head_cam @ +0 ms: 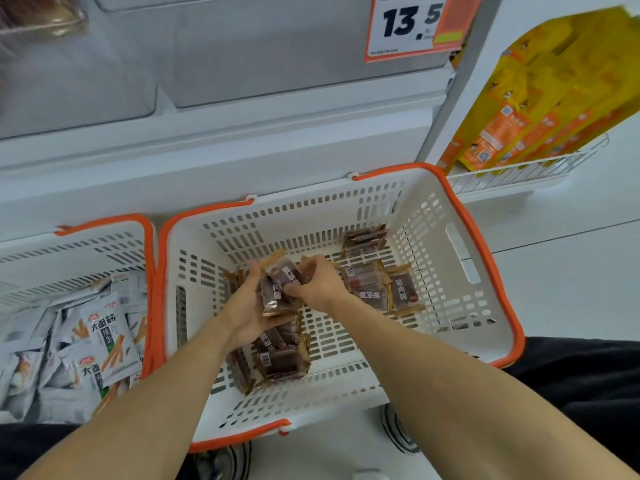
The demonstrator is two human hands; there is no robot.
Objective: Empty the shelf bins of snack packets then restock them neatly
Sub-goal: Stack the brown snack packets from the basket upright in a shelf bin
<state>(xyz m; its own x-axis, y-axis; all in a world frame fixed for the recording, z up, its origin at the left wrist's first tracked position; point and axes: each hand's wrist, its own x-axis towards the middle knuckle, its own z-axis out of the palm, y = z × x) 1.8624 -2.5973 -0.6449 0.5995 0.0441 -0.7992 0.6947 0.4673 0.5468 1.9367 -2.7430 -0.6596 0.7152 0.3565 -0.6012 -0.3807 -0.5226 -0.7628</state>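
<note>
**Fingers gathering brown packets from the basket**

Fingers of both hands are curled round one small stack of brown, gold-edged snack packets, held low inside the white slotted plastic basket with an orange rim. The left hand cups the stack from its left side and beneath; the right hand pinches the upper packet from the right.

Far left of the fingers sits a second white slotted basket with an orange rim, holding a loose heap of silver-grey snack packets printed with orange sticks. Just below the fingers, on the near part of the basket floor, lie more brown packets, overlapping and askew. To the right of the fingers another few brown packets lie flat, with one more beyond them near the far wall. Above the fingers, the clear plastic shelf bins look bare, beside a white and orange price tag. Far right and above, yellow and orange bags stand in a white wire rack.

Judging from this, the emptying looks done for the bins in view, and restocking appears to be in its early part: packets are being squared into a stack, while most of both kinds remain in the baskets.
</note>
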